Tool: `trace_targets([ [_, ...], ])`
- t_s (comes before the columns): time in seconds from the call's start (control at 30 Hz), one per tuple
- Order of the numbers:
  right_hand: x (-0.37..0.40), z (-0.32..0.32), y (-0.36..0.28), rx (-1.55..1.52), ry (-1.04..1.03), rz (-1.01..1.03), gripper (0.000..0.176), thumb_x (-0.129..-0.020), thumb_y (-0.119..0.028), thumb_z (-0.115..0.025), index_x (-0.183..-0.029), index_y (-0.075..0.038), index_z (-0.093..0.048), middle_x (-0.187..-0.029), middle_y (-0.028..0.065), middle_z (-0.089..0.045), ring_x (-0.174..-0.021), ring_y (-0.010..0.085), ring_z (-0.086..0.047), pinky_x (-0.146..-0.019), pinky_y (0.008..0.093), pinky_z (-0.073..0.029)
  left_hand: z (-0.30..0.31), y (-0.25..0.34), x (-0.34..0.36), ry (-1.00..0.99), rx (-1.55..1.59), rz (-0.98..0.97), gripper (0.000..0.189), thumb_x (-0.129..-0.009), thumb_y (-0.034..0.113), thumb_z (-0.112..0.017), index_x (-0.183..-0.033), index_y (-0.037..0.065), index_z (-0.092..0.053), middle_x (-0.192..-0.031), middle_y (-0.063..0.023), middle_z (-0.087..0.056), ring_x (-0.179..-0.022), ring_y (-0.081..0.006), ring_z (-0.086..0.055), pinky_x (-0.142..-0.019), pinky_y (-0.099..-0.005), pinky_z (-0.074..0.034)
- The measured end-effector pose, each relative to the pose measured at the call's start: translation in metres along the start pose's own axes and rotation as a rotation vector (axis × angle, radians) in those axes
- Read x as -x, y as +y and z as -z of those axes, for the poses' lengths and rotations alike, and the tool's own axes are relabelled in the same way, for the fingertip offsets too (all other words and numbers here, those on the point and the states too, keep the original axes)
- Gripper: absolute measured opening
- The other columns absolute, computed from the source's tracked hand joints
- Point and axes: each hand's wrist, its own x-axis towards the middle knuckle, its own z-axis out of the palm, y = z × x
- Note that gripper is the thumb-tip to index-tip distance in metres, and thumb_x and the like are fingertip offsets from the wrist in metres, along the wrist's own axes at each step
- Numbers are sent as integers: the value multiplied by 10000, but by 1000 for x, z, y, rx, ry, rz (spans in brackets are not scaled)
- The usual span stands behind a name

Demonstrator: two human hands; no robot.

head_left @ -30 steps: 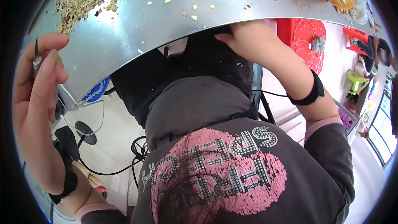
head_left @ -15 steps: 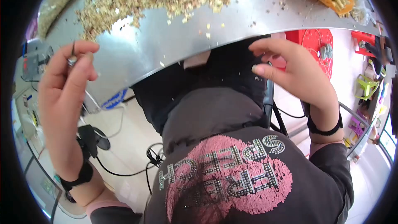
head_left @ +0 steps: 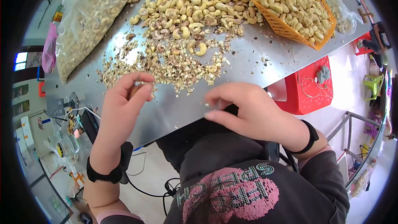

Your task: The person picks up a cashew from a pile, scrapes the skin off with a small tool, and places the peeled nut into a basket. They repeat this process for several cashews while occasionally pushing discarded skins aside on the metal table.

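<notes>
My left hand is above the near part of the steel table, its fingers closed around a small tool with a silver collar; the rest of the tool is mostly hidden. Just beyond those fingers lies a spread of broken cashew bits and skin flakes. My right hand hovers at the table's front edge, thumb and curled fingers apart, with no held thing visible. Farther back is a heap of whole cashews. An orange plastic basket full of cashews stands to the right of the heap.
A large clear bag of cashews lies along the table's left side. Another plastic bag sits behind the basket. A red stool stands beyond the front edge at right. Black cables hang below the table.
The view has tilted up and shows more of the table, the cashew heap and the basket. Both hands are closer together, the left one now beside the broken bits.
</notes>
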Motion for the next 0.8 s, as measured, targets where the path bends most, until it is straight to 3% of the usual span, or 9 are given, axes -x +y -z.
trace_targets([
  [0.07, -10, -1, 7, 326, 258, 55, 254, -691, -125, -644, -906, -24, -552, -743, 96, -555, -672, 219, -548, -599, 309, -437, -6, 7, -2, -25, -11, 5, 153, -797, 128, -539, -928, 52, -561, -623, 57, -475, -540, -3, -371, -493, -159, -288],
  [0.1, -15, -2, 15, 377, 348, 103, 227, -677, -150, -618, -854, -48, -518, -714, 101, -520, -680, 281, -532, -577, 374, -427, -7, 9, -4, -53, -8, 13, 146, -795, 122, -542, -919, 49, -562, -618, 59, -459, -548, -7, -378, -505, -160, -297],
  [0.2, -27, 1, 24, 475, 440, 144, 246, -669, -128, -622, -875, -42, -519, -762, 96, -525, -716, 274, -531, -593, 362, -432, -12, 8, -6, -100, -35, -7, 154, -799, 122, -531, -932, 48, -556, -625, 50, -471, -526, -1, -362, -483, -154, -283],
  [0.27, -32, 3, 22, 479, 457, 116, 275, -667, -125, -629, -910, -45, -529, -812, 102, -531, -756, 276, -529, -628, 360, -432, -14, 8, -8, -119, -59, -33, 170, -806, 127, -517, -955, 51, -550, -637, 40, -498, -496, 9, -340, -449, -147, -261],
  [0.4, -46, -3, 24, 527, 512, 100, 318, -668, -124, -630, -965, -56, -537, -922, 113, -525, -854, 287, -507, -706, 365, -423, -17, 8, -5, -148, -18, -33, 128, -780, 94, -553, -897, 44, -563, -616, 67, -420, -572, -15, -371, -534, -162, -304],
  [0.53, -59, -8, 33, 648, 524, 136, 292, -678, -114, -618, -955, -64, -543, -925, 109, -520, -874, 291, -498, -720, 369, -418, -19, 0, 2, -133, 58, -115, 125, -775, 84, -555, -894, 45, -562, -625, 68, -416, -561, -13, -339, -512, -163, -283],
  [0.67, -65, -6, 36, 632, 420, 24, 231, -685, -96, -608, -907, -59, -555, -874, 101, -519, -805, 273, -520, -686, 351, -429, -9, -9, 7, -160, 44, -118, 125, -774, 83, -558, -892, 45, -563, -633, 67, -418, -559, -13, -333, -508, -164, -280],
  [0.73, -63, -5, 34, 615, 398, -41, 211, -687, -89, -606, -889, -55, -558, -856, 98, -516, -770, 265, -528, -667, 336, -433, -4, -9, 11, -201, 49, -47, 164, -802, 88, -517, -951, 28, -548, -722, 29, -491, -665, -26, -450, -613, -166, -346],
  [0.8, -62, -1, 29, 506, 400, -75, 182, -715, -95, -604, -885, -49, -559, -807, 75, -533, -684, 192, -541, -614, 283, -434, -6, -13, 13, -154, 98, -100, 145, -789, 87, -539, -925, 39, -557, -682, 48, -465, -616, -20, -399, -567, -165, -319],
])
